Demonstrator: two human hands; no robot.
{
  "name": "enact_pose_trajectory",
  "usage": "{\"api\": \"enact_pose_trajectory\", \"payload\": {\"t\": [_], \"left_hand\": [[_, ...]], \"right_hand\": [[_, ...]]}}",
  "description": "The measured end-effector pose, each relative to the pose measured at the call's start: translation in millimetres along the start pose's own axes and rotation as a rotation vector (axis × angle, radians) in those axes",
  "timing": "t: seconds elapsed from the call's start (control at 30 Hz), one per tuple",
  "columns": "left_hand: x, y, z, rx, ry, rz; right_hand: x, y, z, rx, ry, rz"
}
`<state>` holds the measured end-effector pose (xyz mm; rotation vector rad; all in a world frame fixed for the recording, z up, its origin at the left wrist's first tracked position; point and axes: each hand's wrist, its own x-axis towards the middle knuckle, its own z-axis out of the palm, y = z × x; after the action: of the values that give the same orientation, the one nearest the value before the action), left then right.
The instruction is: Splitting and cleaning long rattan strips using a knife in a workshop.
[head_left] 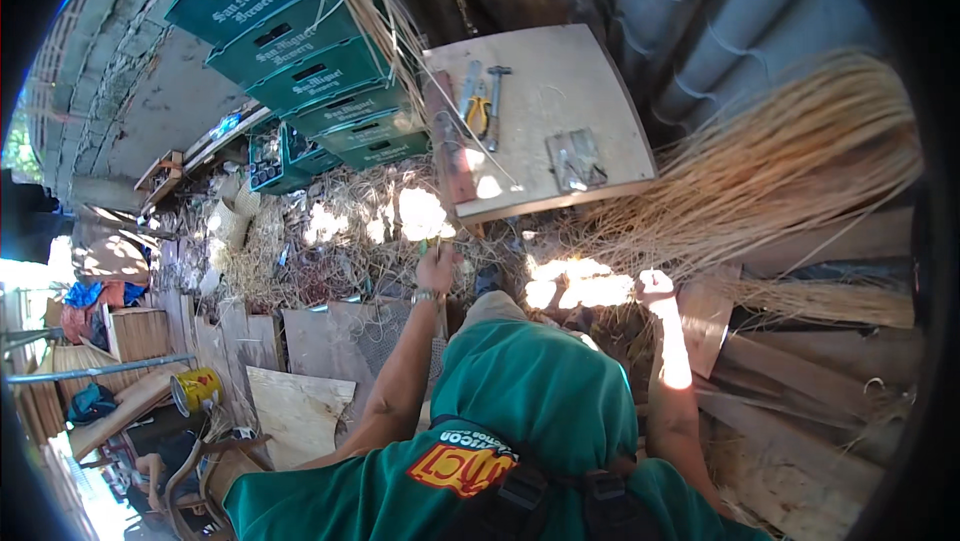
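Note:
My right hand (655, 287) is closed around the narrow end of a big bundle of pale straw fibres (770, 166), which fans out up and to the right. My left hand (437, 267), with a watch on its wrist, is raised over the littered ground and grips a small green thing (426, 242) that is too small to identify. The two hands are well apart. Below them are my green shirt and my knees.
A wooden board table (590, 61) ahead carries yellow-handled pliers (478, 111), a hammer (496, 91) and a clear bag (575, 159). Stacked green crates (300, 51) stand at upper left. Loose straw covers the ground (330, 241). Planks (790, 381) lie at right, a yellow can (197, 389) at lower left.

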<state>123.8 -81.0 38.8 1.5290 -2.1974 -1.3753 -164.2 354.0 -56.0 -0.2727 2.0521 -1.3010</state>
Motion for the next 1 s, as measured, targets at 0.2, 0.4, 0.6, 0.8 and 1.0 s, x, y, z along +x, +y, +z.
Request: {"api": "enact_pose_trajectory", "payload": {"t": [0.2, 0.4, 0.6, 0.8, 1.0], "left_hand": [[148, 119, -35, -0.436, 0.111, 0.343], [273, 180, -33, -0.163, 0.300, 0.376], [191, 203, 25, -0.292, -0.383, 0.459], [17, 202, 63, -0.764, -0.824, 0.218], [5, 249, 16, -0.474, -0.489, 0.345]], "right_hand": [[-29, -37, 114, 0.013, -0.039, 0.134], [-88, -86, 184, -0.262, -0.075, 0.130], [-88, -159, 173, -0.505, 0.400, -0.138], [-39, -307, 177, 0.124, 0.236, -0.110], [-66, -265, 143, -0.260, 0.205, -0.164]]}}
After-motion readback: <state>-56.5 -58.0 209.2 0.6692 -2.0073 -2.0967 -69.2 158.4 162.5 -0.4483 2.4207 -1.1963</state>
